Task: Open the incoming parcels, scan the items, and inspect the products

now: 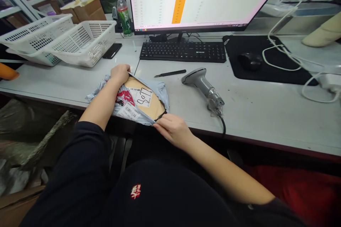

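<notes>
A grey plastic mailing bag (pixel 160 91) lies at the near edge of the desk, torn open over a brown package (pixel 151 107) with a white label marked in black pen. My left hand (pixel 120 73) is closed on the bag's far top edge. My right hand (pixel 173 128) pinches the bag's near edge at the desk rim. A barcode label (pixel 128 111) shows on the bag beside my left forearm.
A grey barcode scanner (pixel 204 86) lies right of the package, its cable dropping over the desk edge. A black pen (pixel 169 73), keyboard (pixel 183 50), monitor (pixel 202 0), mouse (pixel 249 61) on a black pad, phone (pixel 112 50) and white baskets (pixel 80 42) stand further back. White cables (pixel 287 56) trail right.
</notes>
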Action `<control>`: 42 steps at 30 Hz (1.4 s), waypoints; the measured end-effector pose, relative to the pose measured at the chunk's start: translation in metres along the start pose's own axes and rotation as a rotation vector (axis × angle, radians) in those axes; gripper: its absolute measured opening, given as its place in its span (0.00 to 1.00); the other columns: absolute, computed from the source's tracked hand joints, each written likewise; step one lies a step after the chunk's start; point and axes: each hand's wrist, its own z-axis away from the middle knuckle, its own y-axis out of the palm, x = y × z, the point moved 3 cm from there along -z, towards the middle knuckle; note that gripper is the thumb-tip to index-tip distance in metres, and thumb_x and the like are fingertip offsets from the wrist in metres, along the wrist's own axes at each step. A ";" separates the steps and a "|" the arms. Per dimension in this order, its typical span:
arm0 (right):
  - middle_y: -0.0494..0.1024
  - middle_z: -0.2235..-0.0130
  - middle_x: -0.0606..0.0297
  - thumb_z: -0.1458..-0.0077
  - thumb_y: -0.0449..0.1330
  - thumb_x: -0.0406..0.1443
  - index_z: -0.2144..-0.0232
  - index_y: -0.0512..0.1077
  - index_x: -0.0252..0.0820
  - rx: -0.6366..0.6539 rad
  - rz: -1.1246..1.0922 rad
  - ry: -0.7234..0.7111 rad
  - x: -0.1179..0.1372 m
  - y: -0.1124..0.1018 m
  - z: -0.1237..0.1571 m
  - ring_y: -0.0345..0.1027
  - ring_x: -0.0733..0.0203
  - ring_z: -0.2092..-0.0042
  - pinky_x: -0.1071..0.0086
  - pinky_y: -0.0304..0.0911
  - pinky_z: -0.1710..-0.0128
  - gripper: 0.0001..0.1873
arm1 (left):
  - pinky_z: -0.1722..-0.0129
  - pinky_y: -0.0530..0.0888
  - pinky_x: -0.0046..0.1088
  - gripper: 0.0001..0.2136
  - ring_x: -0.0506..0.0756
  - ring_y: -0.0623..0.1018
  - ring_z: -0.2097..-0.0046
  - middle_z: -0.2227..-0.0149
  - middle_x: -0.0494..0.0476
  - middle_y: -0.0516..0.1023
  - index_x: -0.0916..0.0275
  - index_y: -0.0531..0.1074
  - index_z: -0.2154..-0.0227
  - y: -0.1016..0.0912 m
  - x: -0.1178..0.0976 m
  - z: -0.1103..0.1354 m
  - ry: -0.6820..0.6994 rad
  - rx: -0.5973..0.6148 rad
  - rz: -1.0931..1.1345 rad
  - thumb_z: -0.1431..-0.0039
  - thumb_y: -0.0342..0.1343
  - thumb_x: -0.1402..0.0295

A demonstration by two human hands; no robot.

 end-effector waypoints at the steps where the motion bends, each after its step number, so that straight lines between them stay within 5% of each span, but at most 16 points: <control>1: 0.74 0.71 0.62 0.26 0.51 0.40 0.69 0.74 0.41 -0.003 -0.038 0.013 -0.004 -0.001 0.000 0.65 0.60 0.68 0.67 0.61 0.66 0.20 | 0.50 0.69 0.30 0.07 0.56 0.75 0.60 0.76 0.51 0.69 0.61 0.72 0.79 0.001 -0.005 0.003 0.004 0.048 -0.027 0.52 0.60 0.79; 5: 0.79 0.60 0.55 0.32 0.60 0.40 0.64 0.74 0.42 0.003 -0.063 -0.010 -0.015 -0.003 -0.006 0.71 0.52 0.58 0.59 0.69 0.57 0.09 | 0.50 0.72 0.28 0.20 0.59 0.80 0.54 0.57 0.54 0.83 0.56 0.82 0.58 0.016 -0.039 0.020 0.102 0.300 -0.024 0.57 0.63 0.76; 8: 0.76 0.43 0.48 0.36 0.64 0.39 0.62 0.74 0.43 0.010 -0.061 -0.086 -0.017 -0.002 -0.013 0.68 0.43 0.40 0.46 0.66 0.41 0.06 | 0.44 0.72 0.32 0.33 0.63 0.78 0.44 0.43 0.58 0.79 0.53 0.75 0.40 0.038 -0.068 0.034 0.256 0.498 -0.063 0.54 0.68 0.65; 10: 0.77 0.42 0.49 0.35 0.64 0.39 0.59 0.74 0.42 0.054 -0.091 -0.109 -0.018 -0.002 -0.015 0.68 0.43 0.38 0.46 0.65 0.38 0.07 | 0.41 0.70 0.35 0.37 0.66 0.76 0.41 0.42 0.61 0.78 0.54 0.73 0.38 0.052 -0.083 0.040 0.359 0.561 -0.140 0.54 0.70 0.59; 14: 0.81 0.48 0.50 0.33 0.63 0.46 0.53 0.74 0.41 0.102 -0.102 -0.043 -0.023 -0.008 -0.018 0.73 0.45 0.43 0.50 0.69 0.43 0.16 | 0.47 0.71 0.33 0.21 0.64 0.78 0.46 0.48 0.58 0.82 0.54 0.80 0.48 0.067 -0.101 0.044 0.399 0.566 -0.231 0.45 0.64 0.60; 17: 0.82 0.51 0.48 0.31 0.59 0.48 0.52 0.74 0.39 0.051 -0.016 0.160 -0.037 -0.019 -0.025 0.76 0.45 0.48 0.52 0.71 0.48 0.19 | 0.53 0.71 0.32 0.11 0.62 0.79 0.53 0.55 0.57 0.84 0.58 0.82 0.60 0.065 -0.113 0.043 0.365 0.510 -0.243 0.40 0.55 0.64; 20: 0.82 0.52 0.48 0.31 0.58 0.42 0.51 0.74 0.38 -0.016 0.112 0.335 -0.053 -0.029 -0.039 0.76 0.44 0.50 0.53 0.72 0.51 0.14 | 0.57 0.70 0.32 0.13 0.60 0.78 0.57 0.62 0.57 0.83 0.61 0.79 0.67 0.054 -0.128 0.037 0.354 0.407 -0.208 0.38 0.50 0.64; 25: 0.76 0.43 0.42 0.37 0.63 0.38 0.44 0.71 0.35 -0.130 0.215 0.304 -0.055 -0.041 -0.061 0.70 0.37 0.42 0.47 0.68 0.43 0.22 | 0.67 0.66 0.29 0.11 0.54 0.70 0.69 0.76 0.53 0.70 0.63 0.69 0.78 0.019 -0.141 0.025 0.168 0.233 0.174 0.45 0.52 0.64; 30: 0.79 0.45 0.51 0.41 0.68 0.43 0.35 0.63 0.39 -0.040 -0.051 0.374 -0.050 -0.049 -0.061 0.74 0.44 0.48 0.50 0.70 0.47 0.37 | 0.71 0.67 0.31 0.07 0.53 0.70 0.75 0.78 0.53 0.71 0.62 0.68 0.78 -0.004 -0.135 0.043 -0.172 0.317 0.474 0.49 0.55 0.65; 34: 0.82 0.52 0.57 0.44 0.70 0.44 0.45 0.70 0.41 0.122 -0.246 0.452 -0.042 -0.047 -0.065 0.76 0.49 0.54 0.58 0.69 0.55 0.28 | 0.74 0.68 0.30 0.12 0.53 0.73 0.76 0.75 0.56 0.76 0.64 0.73 0.76 -0.007 -0.141 0.073 -0.240 0.519 0.478 0.42 0.56 0.62; 38: 0.81 0.54 0.56 0.42 0.67 0.39 0.50 0.69 0.41 0.029 -0.211 0.349 -0.025 -0.042 -0.065 0.74 0.49 0.55 0.58 0.66 0.56 0.20 | 0.77 0.63 0.26 0.21 0.49 0.70 0.79 0.79 0.54 0.73 0.63 0.69 0.79 -0.011 -0.144 0.092 -0.212 0.560 0.500 0.36 0.59 0.53; 42: 0.80 0.60 0.57 0.36 0.62 0.37 0.52 0.71 0.41 -0.081 -0.053 0.019 -0.011 -0.036 -0.051 0.70 0.50 0.58 0.56 0.64 0.53 0.12 | 0.78 0.61 0.24 0.23 0.47 0.67 0.81 0.81 0.52 0.71 0.64 0.68 0.81 -0.012 -0.130 0.102 -0.270 0.665 0.545 0.41 0.67 0.53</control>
